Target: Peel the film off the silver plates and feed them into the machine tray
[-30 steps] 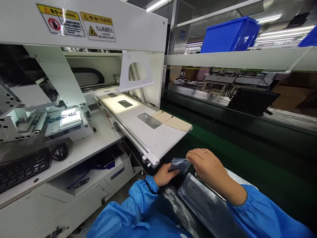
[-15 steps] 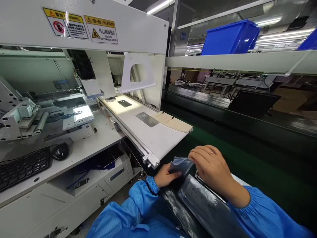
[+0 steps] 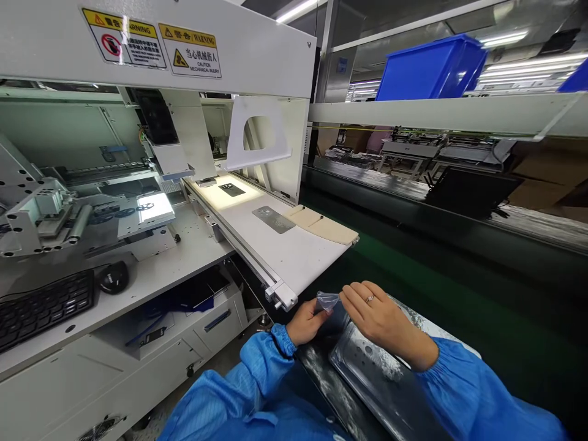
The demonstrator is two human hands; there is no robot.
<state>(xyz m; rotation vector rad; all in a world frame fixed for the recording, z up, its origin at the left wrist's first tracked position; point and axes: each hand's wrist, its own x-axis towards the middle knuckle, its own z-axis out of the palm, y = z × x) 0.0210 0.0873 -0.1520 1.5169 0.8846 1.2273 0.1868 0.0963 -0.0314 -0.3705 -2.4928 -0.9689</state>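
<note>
My left hand (image 3: 305,323) pinches a small, see-through plastic film (image 3: 327,300) between thumb and fingers, just off the near end of the white conveyor belt. Across from it, the curled fingers of my right hand (image 3: 379,318) meet the film's other edge; their tips are partly hidden. Below both hands lies a dark phone back panel (image 3: 374,373) with round camera holes, glossy as if wrapped in plastic. On the belt (image 3: 298,263) rests a grey phone back panel (image 3: 272,219). Farther in, a darker panel (image 3: 231,189) sits on the lit part.
A cream guide plate (image 3: 324,225) edges the belt's right side. The white machine with warning labels (image 3: 189,50) overhangs its far end. At left are a keyboard (image 3: 50,306) and mouse (image 3: 113,278). A blue bin (image 3: 427,67) stands on the upper shelf.
My right hand has shifted left and slightly down, closer to my left hand. Between them the film looks smaller and more bunched. The panels on the belt look unmoved.
</note>
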